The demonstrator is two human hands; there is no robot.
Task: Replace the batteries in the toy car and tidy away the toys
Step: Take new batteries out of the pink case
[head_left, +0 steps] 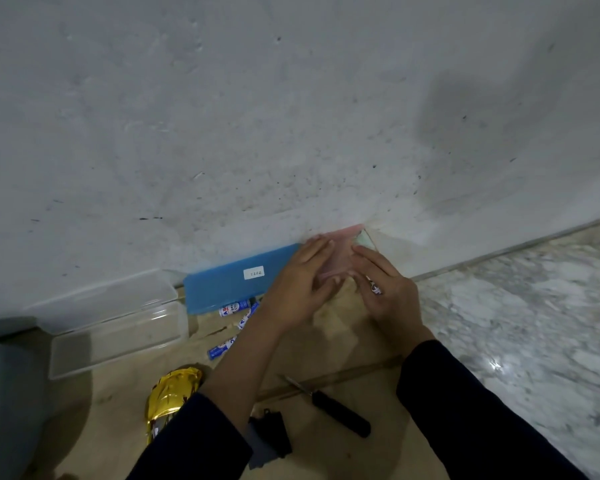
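Both hands reach to the far edge of the floor (329,341), where it meets the wall (257,116). The left hand (297,292) lies open, its fingers straight against a pink see-through box (340,245) that leans on the wall. The right hand (392,296) touches the same box from the other side with its fingers stretched out. A small red-and-white thing (375,288) shows among them, and I cannot tell whether the hand grips it.

A blue lid (222,285) stands against the wall just left of the pink box, and a clear box (118,327) lies further left. Blue-and-white batteries (234,308) are scattered below the lid.

The gold car (172,393) lies at the near left edge, partly under the left sleeve. A black cover (272,433) and a screwdriver (333,407) lie between the forearms.
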